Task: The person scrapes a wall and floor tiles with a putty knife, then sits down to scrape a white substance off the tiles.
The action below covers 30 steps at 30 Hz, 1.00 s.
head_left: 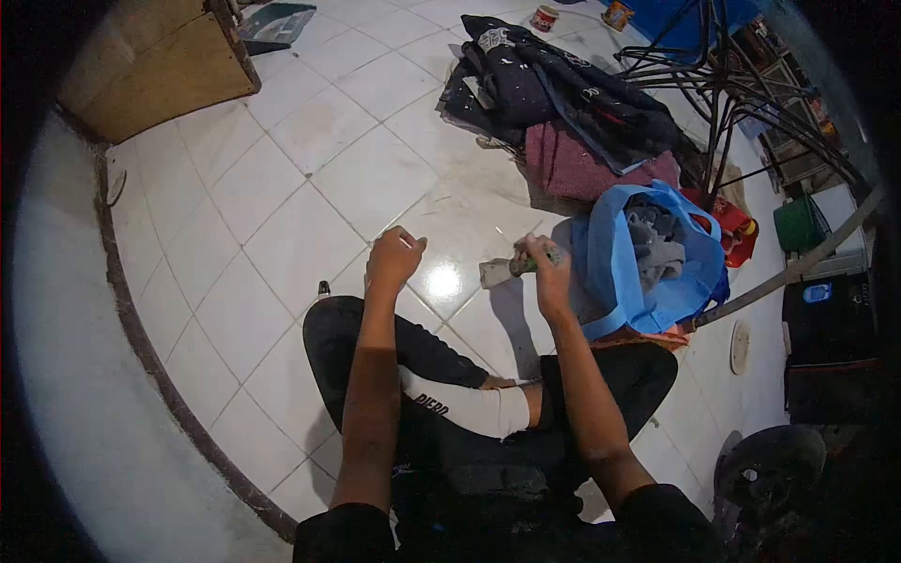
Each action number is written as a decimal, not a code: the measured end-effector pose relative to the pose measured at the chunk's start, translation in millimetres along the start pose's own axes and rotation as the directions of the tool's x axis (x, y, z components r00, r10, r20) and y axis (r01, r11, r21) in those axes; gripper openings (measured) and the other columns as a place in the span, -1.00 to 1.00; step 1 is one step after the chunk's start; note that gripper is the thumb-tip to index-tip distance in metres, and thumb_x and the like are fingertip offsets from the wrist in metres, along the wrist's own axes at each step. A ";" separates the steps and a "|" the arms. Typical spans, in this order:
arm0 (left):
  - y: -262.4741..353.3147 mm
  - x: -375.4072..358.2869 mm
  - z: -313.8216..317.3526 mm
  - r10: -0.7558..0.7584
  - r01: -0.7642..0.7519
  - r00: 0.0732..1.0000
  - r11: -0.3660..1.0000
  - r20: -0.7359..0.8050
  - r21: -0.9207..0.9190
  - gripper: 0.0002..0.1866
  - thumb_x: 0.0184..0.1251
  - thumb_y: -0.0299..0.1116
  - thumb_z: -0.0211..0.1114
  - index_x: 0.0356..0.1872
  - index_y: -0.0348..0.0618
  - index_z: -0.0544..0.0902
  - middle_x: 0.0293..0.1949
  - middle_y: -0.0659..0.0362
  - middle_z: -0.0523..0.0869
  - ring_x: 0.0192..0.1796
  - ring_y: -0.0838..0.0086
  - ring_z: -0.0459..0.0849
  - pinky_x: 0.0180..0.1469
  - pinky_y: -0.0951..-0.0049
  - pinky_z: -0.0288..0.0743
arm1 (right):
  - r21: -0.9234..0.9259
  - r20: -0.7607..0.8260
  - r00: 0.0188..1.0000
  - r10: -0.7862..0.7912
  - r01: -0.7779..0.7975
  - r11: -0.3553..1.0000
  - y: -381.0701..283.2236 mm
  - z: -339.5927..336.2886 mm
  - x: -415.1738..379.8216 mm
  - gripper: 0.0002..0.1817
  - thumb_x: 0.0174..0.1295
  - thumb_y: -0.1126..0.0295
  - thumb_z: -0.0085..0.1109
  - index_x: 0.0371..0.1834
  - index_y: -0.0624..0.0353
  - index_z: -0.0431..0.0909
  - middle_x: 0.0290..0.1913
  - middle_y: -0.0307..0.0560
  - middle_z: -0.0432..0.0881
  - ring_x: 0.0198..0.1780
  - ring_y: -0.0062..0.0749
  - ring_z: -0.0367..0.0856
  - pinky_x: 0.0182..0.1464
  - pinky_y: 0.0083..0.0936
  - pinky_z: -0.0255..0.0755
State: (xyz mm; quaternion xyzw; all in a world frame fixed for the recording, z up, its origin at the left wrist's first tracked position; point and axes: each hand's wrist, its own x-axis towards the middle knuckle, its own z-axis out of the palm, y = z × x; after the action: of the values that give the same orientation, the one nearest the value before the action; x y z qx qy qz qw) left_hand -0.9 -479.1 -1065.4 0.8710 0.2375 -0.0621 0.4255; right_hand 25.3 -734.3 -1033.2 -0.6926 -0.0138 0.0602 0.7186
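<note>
My right hand [549, 267] is wrapped round the handle of a scraper [496, 273], whose flat pale blade points left above the white tiled floor [310, 211]. My left hand [394, 255] is closed over the tiles to the left of it, with a small white thing showing at its fingers; what that is, I cannot make out. Just right of my right hand stands an open blue bag [610, 253] with grey cloth [654, 246] inside. A small dark-capped object [324, 289] is beside my left knee.
Dark clothes [563, 84] and a maroon towel [582, 164] lie in a heap ahead. Metal frames [723, 94] stand at the upper right. A wooden panel [169, 70] and dustpan [275, 26] are at the upper left; a wheel [771, 464] is at the lower right.
</note>
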 end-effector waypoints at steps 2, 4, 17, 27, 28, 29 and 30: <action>2.6 1.2 -2.4 -0.005 0.006 1.000 1.000 -0.026 0.030 -0.62 0.15 -0.05 0.35 -0.29 -0.22 0.65 -0.13 -0.10 0.70 -0.06 0.06 0.68 0.00 0.17 0.53 | 0.013 0.045 0.998 0.049 -0.050 0.999 -12.4 19.7 -1.5 -0.59 0.40 0.16 0.13 -0.56 0.19 0.43 -0.53 -0.15 0.47 -0.49 -0.52 0.43 -0.37 -0.54 0.31; 8.3 1.1 -9.0 -0.053 0.053 0.999 0.998 -0.011 0.015 -0.59 0.16 -0.06 0.34 -0.25 -0.27 0.66 -0.04 -0.15 0.66 -0.02 0.06 0.66 0.02 0.20 0.52 | 0.071 0.068 0.995 0.072 -0.077 0.995 -14.3 32.3 -0.7 -0.58 0.40 0.16 0.13 -0.56 0.20 0.42 -0.57 -0.17 0.43 -0.49 -0.52 0.42 -0.38 -0.55 0.30; -12.5 13.4 -28.4 -0.121 0.037 0.945 0.963 -0.305 -0.266 -0.71 0.16 -0.12 0.33 -0.40 -0.17 0.67 -0.42 0.07 0.75 -0.28 0.14 0.74 -0.18 0.19 0.57 | -0.024 0.943 0.220 -0.251 0.795 0.606 43.4 112.5 -54.8 -0.72 -0.21 0.38 0.35 -0.36 0.13 0.59 -0.32 -0.07 0.60 -0.21 -0.14 0.57 0.00 -0.23 0.44; -17.0 19.8 -39.8 -0.155 -0.003 0.942 0.883 -0.298 -0.469 -0.75 0.26 -0.27 0.33 -0.38 -0.29 0.61 -0.56 0.15 0.62 -0.59 0.57 0.57 -0.59 0.56 0.43 | -0.136 0.924 0.313 -0.220 0.806 0.576 54.8 129.8 1.3 -0.74 -0.25 0.34 0.32 -0.42 0.09 0.56 -0.42 -0.10 0.56 -0.27 -0.10 0.54 -0.17 -0.23 0.45; -14.1 17.8 -41.5 -0.165 0.006 0.944 0.874 -0.287 -0.485 -0.75 0.26 -0.27 0.33 -0.37 -0.29 0.61 -0.56 0.14 0.62 -0.59 0.57 0.58 -0.59 0.56 0.43 | -0.096 0.917 0.299 -0.265 0.808 0.581 51.3 128.9 -5.3 -0.81 -0.14 0.33 0.32 -0.49 0.11 0.51 -0.43 -0.09 0.53 -0.31 -0.09 0.51 -0.23 -0.22 0.41; -12.4 16.8 -42.2 -0.175 0.014 0.945 0.866 -0.275 -0.500 -0.75 0.26 -0.27 0.33 -0.37 -0.30 0.61 -0.56 0.14 0.62 -0.59 0.57 0.58 -0.59 0.56 0.43 | -0.056 0.906 0.286 -0.311 0.810 0.584 50.2 128.5 -11.9 -0.80 -0.03 0.33 0.32 -0.56 0.12 0.47 -0.45 -0.08 0.50 -0.35 -0.09 0.49 -0.29 -0.21 0.37; -12.4 16.2 -42.0 -0.147 -0.020 0.945 0.867 -0.293 -0.499 -0.75 0.26 -0.27 0.34 -0.36 -0.31 0.61 -0.56 0.12 0.63 -0.59 0.57 0.58 -0.60 0.55 0.44 | 0.080 0.907 0.221 -0.359 0.746 0.661 51.2 129.0 -18.3 -0.80 -0.16 0.35 0.34 -0.53 0.11 0.50 -0.40 -0.09 0.51 -0.31 -0.14 0.49 -0.28 -0.24 0.38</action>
State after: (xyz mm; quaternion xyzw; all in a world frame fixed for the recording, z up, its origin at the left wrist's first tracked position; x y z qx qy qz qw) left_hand 3.6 -434.4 -1052.8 0.7226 0.3404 0.1293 0.5875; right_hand -9.6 -606.4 -1078.0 -0.6263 -0.6387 0.1317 0.4271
